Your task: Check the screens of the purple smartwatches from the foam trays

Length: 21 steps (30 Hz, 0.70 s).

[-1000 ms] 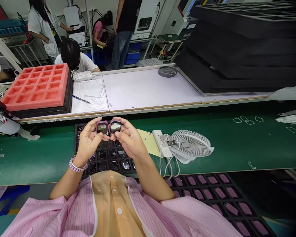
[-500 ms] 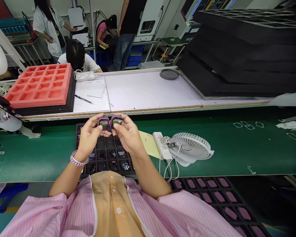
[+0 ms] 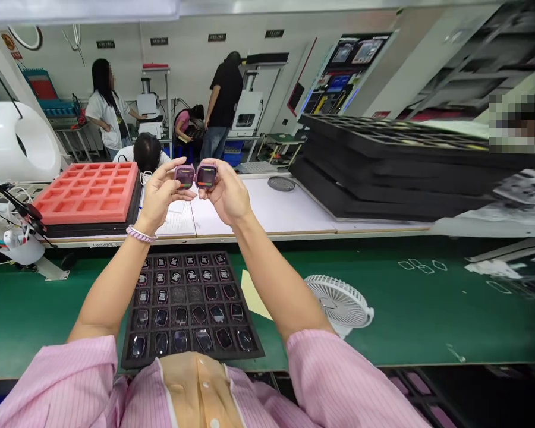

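My left hand (image 3: 161,193) grips one small square watch case (image 3: 185,176) with a purple rim and a dark glossy face. A similar watch case (image 3: 206,176) is pinched in my right hand (image 3: 229,193). Both are raised side by side at the height of the back shelf, faces toward me, with coloured reflections along their lower edges. Below my forearms lies a black foam tray (image 3: 178,297) on the green bench. Most of its compartments hold similar dark pieces, some bearing white printed labels; two compartments in the middle row show bare foam.
A pink foam tray (image 3: 87,191) rests on the shelf at left, and tall stacked black trays (image 3: 383,178) stand at right. A white fan (image 3: 339,301) sits beside a yellow sheet (image 3: 255,295). Several people are beyond the shelf. A lamp (image 3: 20,139) is at far left.
Both hands have lifted the two watch cases higher and farther from the foam tray. My view has tilted upward, bringing the back wall and more of the tray into sight.
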Each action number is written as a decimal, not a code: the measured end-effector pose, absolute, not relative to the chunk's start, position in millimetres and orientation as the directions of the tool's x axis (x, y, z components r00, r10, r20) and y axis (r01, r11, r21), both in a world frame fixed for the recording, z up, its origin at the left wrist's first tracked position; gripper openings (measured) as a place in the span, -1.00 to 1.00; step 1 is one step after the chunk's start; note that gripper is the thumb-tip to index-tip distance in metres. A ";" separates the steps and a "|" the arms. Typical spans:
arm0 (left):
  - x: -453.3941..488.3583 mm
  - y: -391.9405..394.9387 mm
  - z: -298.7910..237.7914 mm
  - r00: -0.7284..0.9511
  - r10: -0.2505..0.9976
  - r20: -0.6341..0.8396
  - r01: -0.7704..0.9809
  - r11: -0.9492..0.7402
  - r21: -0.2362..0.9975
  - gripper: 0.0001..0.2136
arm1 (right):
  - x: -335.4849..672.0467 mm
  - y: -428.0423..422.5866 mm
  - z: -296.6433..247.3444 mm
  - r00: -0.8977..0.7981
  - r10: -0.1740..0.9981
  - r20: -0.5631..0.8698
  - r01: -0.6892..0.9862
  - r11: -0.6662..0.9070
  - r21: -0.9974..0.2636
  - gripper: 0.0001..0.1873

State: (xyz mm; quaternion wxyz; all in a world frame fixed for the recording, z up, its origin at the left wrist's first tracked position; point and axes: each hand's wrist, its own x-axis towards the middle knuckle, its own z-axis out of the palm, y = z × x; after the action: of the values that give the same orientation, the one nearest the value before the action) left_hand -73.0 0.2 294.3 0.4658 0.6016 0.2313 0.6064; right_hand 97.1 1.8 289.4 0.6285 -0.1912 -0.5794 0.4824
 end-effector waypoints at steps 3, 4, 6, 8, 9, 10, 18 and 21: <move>-72.1 9.3 315.7 0.171 0.769 0.616 -0.271 -0.564 0.780 -0.46 | 100.4 13.3 314.8 -0.166 0.768 0.619 -0.354 0.539 -0.764 -0.41; -71.8 11.1 321.8 0.177 0.744 0.644 -0.266 -0.594 0.759 -0.45 | 101.7 15.3 322.2 -0.174 0.756 0.631 -0.342 0.554 -0.759 -0.40; -71.3 12.5 332.3 0.183 0.704 0.686 -0.253 -0.641 0.725 -0.42 | 103.7 16.8 334.8 -0.180 0.743 0.644 -0.324 0.574 -0.752 -0.39; -71.1 11.3 340.7 0.175 0.679 0.713 -0.243 -0.672 0.700 -0.40 | 105.1 15.3 344.8 -0.181 0.733 0.656 -0.322 0.586 -0.744 -0.39; -71.1 9.8 344.1 0.171 0.672 0.721 -0.241 -0.681 0.692 -0.40 | 105.6 13.5 348.9 -0.185 0.728 0.660 -0.330 0.586 -0.739 -0.39; -71.1 7.9 347.0 0.168 0.667 0.726 -0.243 -0.686 0.686 -0.39 | 106.1 11.1 352.6 -0.192 0.723 0.663 -0.345 0.583 -0.736 -0.39; -71.6 -5.6 357.6 0.147 0.629 0.763 -0.234 -0.727 0.645 -0.40 | 111.6 -9.6 366.3 -0.266 0.700 0.663 -0.341 0.575 -0.744 -0.36; -71.6 -5.6 359.2 0.157 0.616 0.772 -0.209 -0.743 0.636 -0.39 | 113.3 -11.7 366.8 -0.262 0.686 0.679 -0.328 0.598 -0.731 -0.37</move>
State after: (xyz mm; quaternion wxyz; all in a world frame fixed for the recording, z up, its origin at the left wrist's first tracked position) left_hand -71.6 -5.6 359.2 0.3263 0.6871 0.1481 0.6321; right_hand 113.3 -11.7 366.8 0.5925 -0.1338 -0.6694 0.4277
